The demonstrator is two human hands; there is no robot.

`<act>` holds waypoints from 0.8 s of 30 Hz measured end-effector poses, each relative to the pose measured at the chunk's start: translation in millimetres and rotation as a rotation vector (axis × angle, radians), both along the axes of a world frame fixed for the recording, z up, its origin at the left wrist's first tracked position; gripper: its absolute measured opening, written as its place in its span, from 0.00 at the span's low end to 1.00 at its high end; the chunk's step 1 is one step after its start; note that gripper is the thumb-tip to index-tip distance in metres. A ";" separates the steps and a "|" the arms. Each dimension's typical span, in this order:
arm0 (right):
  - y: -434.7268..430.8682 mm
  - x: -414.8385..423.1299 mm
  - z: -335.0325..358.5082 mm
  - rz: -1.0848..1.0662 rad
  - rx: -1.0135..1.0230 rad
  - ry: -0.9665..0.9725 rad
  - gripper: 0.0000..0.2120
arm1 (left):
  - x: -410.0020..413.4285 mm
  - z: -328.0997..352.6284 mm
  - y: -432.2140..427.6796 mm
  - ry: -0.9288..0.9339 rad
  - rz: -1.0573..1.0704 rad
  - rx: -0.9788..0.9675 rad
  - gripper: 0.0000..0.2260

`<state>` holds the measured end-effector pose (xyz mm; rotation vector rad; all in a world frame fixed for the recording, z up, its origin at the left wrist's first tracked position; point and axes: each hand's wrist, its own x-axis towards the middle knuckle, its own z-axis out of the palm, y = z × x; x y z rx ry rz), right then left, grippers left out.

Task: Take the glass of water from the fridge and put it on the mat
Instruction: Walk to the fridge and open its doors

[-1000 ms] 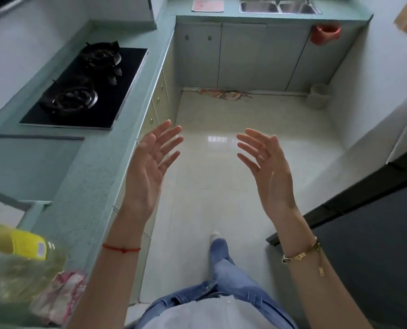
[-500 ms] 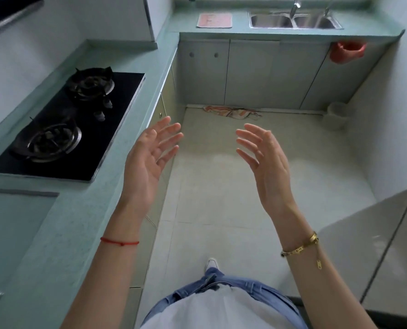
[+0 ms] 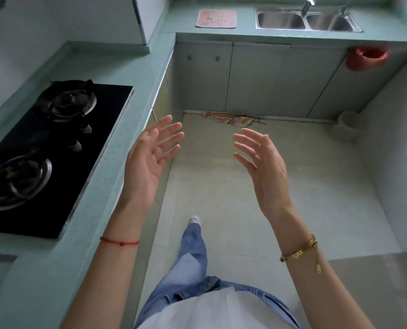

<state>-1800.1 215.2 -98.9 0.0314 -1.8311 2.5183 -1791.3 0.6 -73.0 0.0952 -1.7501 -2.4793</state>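
A pink square mat [image 3: 216, 18] lies on the green counter at the far end, left of the steel sink [image 3: 304, 20]. My left hand [image 3: 150, 162] and my right hand [image 3: 262, 167] are raised over the floor, palms facing each other, fingers spread, both holding nothing. A grey slab [image 3: 383, 286] that may be the fridge's top shows at the lower right. No glass of water is in view.
A black two-burner gas hob [image 3: 53, 150] sits in the green counter [image 3: 117, 186] on my left. Grey cabinets [image 3: 257, 77] close the far end. A red bag [image 3: 366, 58] hangs there, a small bin [image 3: 347, 125] stands in the corner, and a cloth [image 3: 233, 118] lies on the floor.
The view has moved forward along the kitchen: the hob, sink and mat are nearer, and the bottles on the left counter have left the frame. Both hands keep their open pose.
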 end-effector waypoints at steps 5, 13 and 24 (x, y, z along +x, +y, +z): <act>-8.0 -101.2 -1.2 -0.047 0.002 0.016 0.22 | -110.8 -1.5 -9.4 0.009 -0.053 0.006 0.20; -22.2 -267.6 14.1 -0.135 -0.009 0.020 0.22 | -289.0 15.8 -24.0 0.021 -0.137 -0.007 0.19; 11.2 -395.6 6.9 -0.348 -0.033 -0.014 0.21 | -454.1 14.7 28.7 -0.029 -0.369 -0.009 0.20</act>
